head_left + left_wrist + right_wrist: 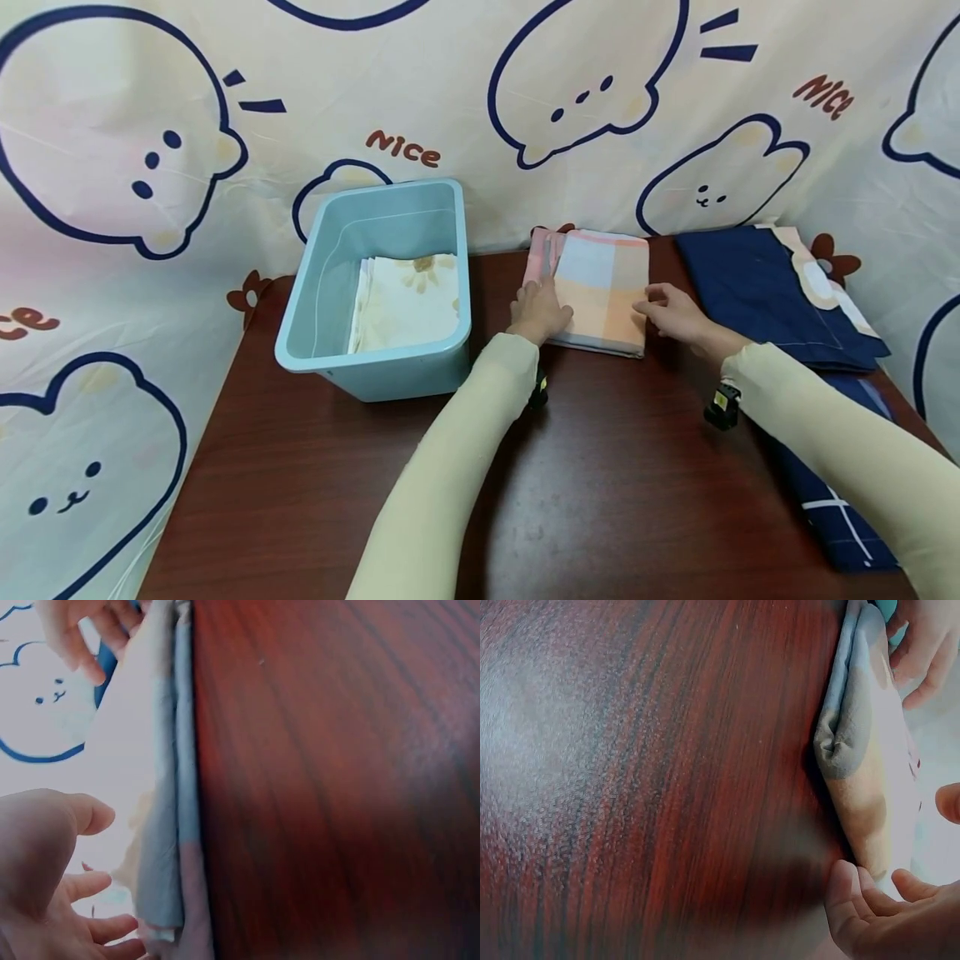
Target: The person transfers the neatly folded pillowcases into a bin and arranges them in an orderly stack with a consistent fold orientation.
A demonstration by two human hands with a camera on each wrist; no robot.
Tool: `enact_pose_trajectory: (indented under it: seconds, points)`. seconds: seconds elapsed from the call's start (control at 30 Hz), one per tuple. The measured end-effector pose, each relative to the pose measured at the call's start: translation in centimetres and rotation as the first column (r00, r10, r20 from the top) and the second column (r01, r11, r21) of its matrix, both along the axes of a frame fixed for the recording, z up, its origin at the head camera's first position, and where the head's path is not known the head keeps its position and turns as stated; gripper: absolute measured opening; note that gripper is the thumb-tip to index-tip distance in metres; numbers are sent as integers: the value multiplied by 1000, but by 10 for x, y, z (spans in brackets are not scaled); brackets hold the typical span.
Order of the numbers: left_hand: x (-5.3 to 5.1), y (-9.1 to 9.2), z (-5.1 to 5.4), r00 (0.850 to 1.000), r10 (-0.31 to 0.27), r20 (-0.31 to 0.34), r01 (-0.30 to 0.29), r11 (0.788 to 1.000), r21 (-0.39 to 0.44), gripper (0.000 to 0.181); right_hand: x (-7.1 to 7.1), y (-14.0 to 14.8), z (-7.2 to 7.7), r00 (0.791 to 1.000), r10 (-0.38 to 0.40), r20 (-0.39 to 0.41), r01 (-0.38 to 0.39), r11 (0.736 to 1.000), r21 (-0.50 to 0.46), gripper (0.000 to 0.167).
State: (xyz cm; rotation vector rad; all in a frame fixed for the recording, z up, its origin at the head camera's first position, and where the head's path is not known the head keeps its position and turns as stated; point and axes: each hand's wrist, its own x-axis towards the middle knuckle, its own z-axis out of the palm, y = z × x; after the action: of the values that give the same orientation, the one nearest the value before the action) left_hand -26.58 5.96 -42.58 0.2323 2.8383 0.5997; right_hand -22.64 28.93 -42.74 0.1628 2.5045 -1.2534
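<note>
Reaching forward, the left hand [540, 312] and right hand [677, 314] flank the checked cloth [602, 287] between them, loosely bent fingers touching opposite sides, neither clenched.

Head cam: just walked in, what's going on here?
A person has both hands at a folded checked cloth lying on the table: the left hand at its left side, the right hand at its right edge. To the left stands a light blue bin with a folded white floral cloth inside. Navy fabric lies to the right. The checked cloth is outside the bin.
</note>
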Motion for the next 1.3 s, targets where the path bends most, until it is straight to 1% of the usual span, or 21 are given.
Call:
enact_pose_trajectory:
  seconds: [0.17, 0.23, 0.4, 0.5, 0.63, 0.7, 0.77, 0.8, 0.9, 1.0, 1.1, 1.2, 1.3]
  points:
    - [2, 7, -7, 999, -41, -1, 40, 993, -110, 49, -1, -2, 2, 1000, -17, 14, 17, 1000, 4, 68]
    - [3, 8, -8, 999, -49, -4, 48, 990, -133, 47, -2, -2, 2, 1000, -17, 19, 17, 1000, 5, 68]
    - [6, 13, -11, 996, -77, -41, 68, 981, -184, 46, -5, 2, 2, 1000, -14, 26, 14, 1000, 7, 68]
    - [7, 18, -15, 994, -96, -61, 79, 969, -234, 46, -6, 4, 2, 999, -17, 33, 17, 1000, 8, 67]
    - [7, 25, -22, 991, -118, -70, 90, 942, -322, 47, -8, 5, 0, 999, -16, 47, 15, 1000, 7, 67]
    - [6, 25, -22, 990, -116, -74, 84, 933, -349, 48, -9, 6, -1, 998, -17, 54, 16, 1000, 10, 68]
    - [7, 23, -20, 992, -101, -79, 66, 929, -365, 51, -10, 5, -2, 998, -19, 59, 18, 1000, 17, 68]
    - [7, 22, -19, 993, -87, -81, 52, 930, -364, 53, -11, 5, -2, 998, -20, 62, 19, 1000, 17, 67]
    - [5, 18, -20, 997, -33, -75, 6, 943, -332, 58, -10, 4, -2, 997, -17, 72, 16, 1000, 10, 67]
    - [4, 16, -23, 997, -1, -71, -20, 958, -286, 59, -10, 4, -1, 997, -13, 80, 14, 1000, -6, 68]
    - [4, 16, -25, 997, -4, -80, -16, 967, -253, 56, -10, 4, 0, 997, -13, 77, 14, 1000, -16, 68]
    - [7, 19, -23, 996, -11, -89, -9, 975, -221, 54, -9, 6, 0, 997, -18, 69, 19, 1000, -13, 70]
    - [10, 23, -20, 997, -7, -82, -5, 990, -143, 52, -9, 7, -1, 997, -38, 72, 39, 999, -11, 71]
